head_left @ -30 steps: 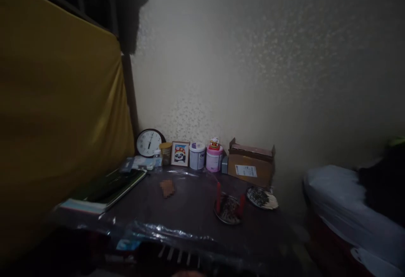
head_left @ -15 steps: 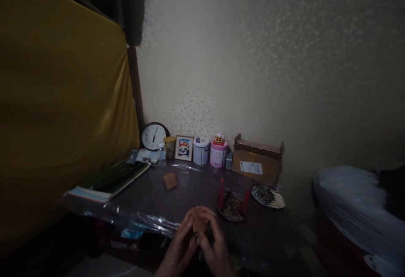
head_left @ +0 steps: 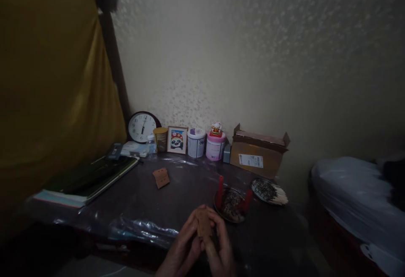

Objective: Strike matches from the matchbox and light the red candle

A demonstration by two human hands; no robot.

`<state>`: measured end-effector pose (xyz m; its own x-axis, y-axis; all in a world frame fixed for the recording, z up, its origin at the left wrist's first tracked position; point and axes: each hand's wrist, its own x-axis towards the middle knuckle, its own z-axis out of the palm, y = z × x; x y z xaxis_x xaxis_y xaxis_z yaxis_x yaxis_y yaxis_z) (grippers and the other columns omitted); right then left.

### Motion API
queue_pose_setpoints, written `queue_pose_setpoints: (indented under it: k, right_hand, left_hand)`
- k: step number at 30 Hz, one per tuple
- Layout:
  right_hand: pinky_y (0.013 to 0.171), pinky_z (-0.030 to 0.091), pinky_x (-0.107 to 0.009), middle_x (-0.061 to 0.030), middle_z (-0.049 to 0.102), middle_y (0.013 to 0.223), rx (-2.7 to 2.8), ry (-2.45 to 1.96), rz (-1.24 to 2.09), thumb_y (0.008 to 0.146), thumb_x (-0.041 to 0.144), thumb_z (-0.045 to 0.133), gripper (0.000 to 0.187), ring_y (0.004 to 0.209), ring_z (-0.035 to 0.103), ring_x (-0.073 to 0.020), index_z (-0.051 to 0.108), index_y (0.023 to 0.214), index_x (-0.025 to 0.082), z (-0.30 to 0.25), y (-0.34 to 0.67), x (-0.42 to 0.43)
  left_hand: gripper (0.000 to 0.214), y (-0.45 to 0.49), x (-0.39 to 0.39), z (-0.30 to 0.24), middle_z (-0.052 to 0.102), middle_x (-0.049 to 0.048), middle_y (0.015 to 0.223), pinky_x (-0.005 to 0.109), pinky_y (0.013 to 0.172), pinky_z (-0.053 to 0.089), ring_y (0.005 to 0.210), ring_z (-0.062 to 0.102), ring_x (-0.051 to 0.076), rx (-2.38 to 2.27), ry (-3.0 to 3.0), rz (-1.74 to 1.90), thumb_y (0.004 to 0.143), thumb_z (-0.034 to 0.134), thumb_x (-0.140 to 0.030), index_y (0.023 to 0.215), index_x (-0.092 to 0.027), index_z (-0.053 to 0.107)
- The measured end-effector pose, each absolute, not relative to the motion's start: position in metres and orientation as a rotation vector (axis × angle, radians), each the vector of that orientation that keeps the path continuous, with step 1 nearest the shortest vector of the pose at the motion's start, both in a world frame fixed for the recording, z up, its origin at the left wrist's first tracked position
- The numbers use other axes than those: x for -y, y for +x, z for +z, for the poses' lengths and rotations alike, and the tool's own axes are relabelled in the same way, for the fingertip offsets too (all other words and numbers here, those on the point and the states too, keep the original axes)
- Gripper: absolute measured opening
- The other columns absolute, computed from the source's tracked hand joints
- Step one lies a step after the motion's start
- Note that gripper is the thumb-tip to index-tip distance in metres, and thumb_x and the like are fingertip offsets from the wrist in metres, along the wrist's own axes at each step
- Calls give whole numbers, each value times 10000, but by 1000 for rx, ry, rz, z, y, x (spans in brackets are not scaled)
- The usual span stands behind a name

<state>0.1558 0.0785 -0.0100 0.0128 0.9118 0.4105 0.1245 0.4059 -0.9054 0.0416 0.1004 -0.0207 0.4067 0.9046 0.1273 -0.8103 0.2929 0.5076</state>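
Observation:
Both my hands are raised together over the near edge of a dark table [head_left: 177, 201] covered in clear plastic. My left hand [head_left: 182, 247] and my right hand [head_left: 220, 247] pinch a small brown card-like piece [head_left: 204, 225] between their fingertips. A second brown piece [head_left: 161, 178] of the same kind lies flat on the table farther back. Just beyond my hands stands a round dish [head_left: 232, 203] of ash with two red candles [head_left: 220, 186].
Along the wall stand a clock [head_left: 142, 126], a framed panda picture [head_left: 177, 140], two tins [head_left: 196, 142], a cardboard box [head_left: 257, 150]. A plate of sticks [head_left: 268, 190] lies right of the dish. Books [head_left: 85, 180] sit left, by a yellow cloth [head_left: 47, 100]. A plastic-covered bundle [head_left: 354, 201] is at right.
My hands came up into view from below holding the brown piece, and have risen slightly since. The view has shifted a little to the right and down.

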Motion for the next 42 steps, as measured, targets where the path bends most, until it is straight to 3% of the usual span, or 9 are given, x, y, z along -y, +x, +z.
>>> queue_pose_setpoints:
  k: [8,16,26,42]
  right_hand:
    - [975,429,-298,-78,505,1315,1358,-1021,845,872,290,483,332,1212,481,-202,515,1196,222,-4,135,-76]
    - [963,448,-320,-95,493,1311,1453,-1006,681,880,255,490,363,1205,482,-205,465,1239,209,-11,135,-77]
    - [884,480,-232,-65,586,1199,1503,-1029,745,889,286,496,346,1083,572,-168,464,1224,210,-7,137,-77]
    - [881,479,-255,-61,617,1143,1587,-1000,656,881,262,503,290,1044,589,-181,542,1165,213,-10,140,-79]
  left_hand:
    - [354,36,-99,-17,633,100,1142,334,855,435,957,600,192,-203,463,1169,905,421,-241,1237,-220,544]
    - [347,33,-98,-13,669,91,1001,305,860,440,851,617,156,-221,426,1175,886,474,-241,1216,-175,555]
    - [397,26,-101,-22,664,92,991,280,768,473,849,623,166,-213,532,1181,874,491,-224,1271,-204,490]
    - [383,20,-94,-11,654,61,977,262,773,468,855,612,141,-277,483,1173,875,507,-241,1257,-236,514]
